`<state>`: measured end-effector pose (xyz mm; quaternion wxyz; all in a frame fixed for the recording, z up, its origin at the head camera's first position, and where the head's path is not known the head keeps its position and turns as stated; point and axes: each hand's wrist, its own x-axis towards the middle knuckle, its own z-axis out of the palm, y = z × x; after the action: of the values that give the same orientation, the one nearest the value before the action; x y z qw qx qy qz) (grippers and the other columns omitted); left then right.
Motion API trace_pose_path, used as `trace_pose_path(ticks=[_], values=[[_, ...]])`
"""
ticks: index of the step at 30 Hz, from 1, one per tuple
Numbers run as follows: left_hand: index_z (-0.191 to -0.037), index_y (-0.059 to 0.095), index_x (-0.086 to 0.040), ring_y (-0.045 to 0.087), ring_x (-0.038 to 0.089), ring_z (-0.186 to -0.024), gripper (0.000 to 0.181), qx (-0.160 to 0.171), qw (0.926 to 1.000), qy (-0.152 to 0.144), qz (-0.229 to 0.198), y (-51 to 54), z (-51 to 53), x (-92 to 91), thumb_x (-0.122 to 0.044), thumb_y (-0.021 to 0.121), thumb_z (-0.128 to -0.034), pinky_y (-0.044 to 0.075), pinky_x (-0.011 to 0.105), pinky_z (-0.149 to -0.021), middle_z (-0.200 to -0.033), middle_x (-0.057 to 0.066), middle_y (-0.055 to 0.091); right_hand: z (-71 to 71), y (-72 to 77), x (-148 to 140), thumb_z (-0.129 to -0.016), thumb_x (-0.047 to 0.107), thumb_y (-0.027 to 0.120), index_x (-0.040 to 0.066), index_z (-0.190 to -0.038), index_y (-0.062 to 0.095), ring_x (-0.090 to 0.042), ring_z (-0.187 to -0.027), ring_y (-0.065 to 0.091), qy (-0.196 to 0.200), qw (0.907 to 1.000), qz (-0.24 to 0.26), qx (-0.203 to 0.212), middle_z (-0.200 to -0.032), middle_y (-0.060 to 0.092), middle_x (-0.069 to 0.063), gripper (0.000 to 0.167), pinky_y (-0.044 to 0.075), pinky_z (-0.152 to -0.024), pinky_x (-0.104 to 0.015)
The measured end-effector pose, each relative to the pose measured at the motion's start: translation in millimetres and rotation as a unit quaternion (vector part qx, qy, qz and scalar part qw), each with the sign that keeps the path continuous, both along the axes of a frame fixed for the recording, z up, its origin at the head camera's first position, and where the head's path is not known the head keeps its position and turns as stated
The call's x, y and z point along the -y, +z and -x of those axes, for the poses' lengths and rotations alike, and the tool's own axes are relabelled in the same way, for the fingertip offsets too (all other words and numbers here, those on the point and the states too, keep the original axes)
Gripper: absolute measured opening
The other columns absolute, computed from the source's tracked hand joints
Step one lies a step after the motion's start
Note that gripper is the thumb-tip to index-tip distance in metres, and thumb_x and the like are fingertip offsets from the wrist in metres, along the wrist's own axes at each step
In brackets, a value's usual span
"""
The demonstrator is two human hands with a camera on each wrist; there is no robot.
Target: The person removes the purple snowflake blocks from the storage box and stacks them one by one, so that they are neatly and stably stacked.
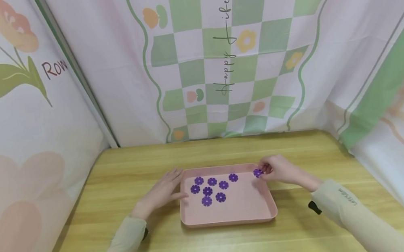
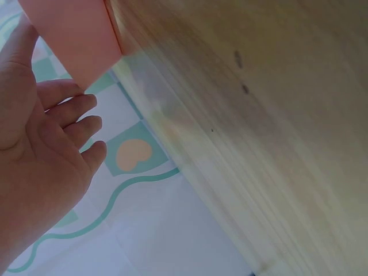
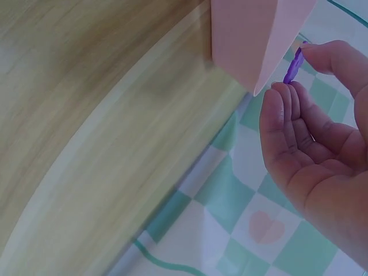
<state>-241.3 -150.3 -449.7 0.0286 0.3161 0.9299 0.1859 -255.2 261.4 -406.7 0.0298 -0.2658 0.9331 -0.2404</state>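
Observation:
My right hand point(image 1: 279, 169) pinches a purple flower-shaped interlocking disc point(image 3: 294, 66) between thumb and fingertips, over the far right corner of a pink rectangular tray point(image 1: 246, 207). In the right wrist view the disc is seen edge-on, just beyond the tray's corner. At the tray's left side, my left hand point(image 1: 161, 191) rests with its fingers extended along the outer wall and its thumb over the rim. Several more purple discs point(image 1: 207, 191) lie flat inside the tray, mostly in its left half, with one disc point(image 1: 233, 177) nearer the back middle.
The tray stands on a wood-grain table point(image 1: 147, 236). Behind the table hangs a green-and-white checked cloth point(image 1: 226, 71), and printed white curtains point(image 1: 34, 130) enclose the sides. Dark bands point(image 1: 314, 207) show at both wrists.

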Motion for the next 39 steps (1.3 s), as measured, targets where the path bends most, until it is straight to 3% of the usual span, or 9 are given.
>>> trace_pose_path(ticks=[19, 39], values=[[-0.152, 0.032, 0.001, 0.023, 0.042, -0.151, 0.08, 0.007, 0.9999, 0.008, 0.008, -0.9, 0.2, -0.1, -0.044, 0.064, -0.093, 0.018, 0.059, -0.125, -0.16, 0.023, 0.028, -9.1, -2.6, -23, -0.077, 0.005, 0.077, -0.002, -0.089, 0.068, -0.007, -0.07, 0.064, -0.021, 0.9995, 0.014, -0.017, -0.081, 0.072, -0.01, 0.017, 0.058, -0.063, -0.018], [-0.151, 0.032, 0.003, 0.024, 0.043, -0.15, 0.081, 0.006, 0.9999, 0.006, 0.007, -1.0, 0.4, -1.2, -0.043, 0.064, -0.0929, 0.019, 0.059, -0.125, -0.16, 0.024, 0.028, -17.5, -17.9, -53, -0.077, 0.005, 0.078, -0.002, -0.091, 0.068, -0.007, -0.071, 0.063, -0.058, 0.9983, 0.007, -0.008, -0.082, 0.071, -0.008, 0.019, 0.057, -0.064, -0.015]])
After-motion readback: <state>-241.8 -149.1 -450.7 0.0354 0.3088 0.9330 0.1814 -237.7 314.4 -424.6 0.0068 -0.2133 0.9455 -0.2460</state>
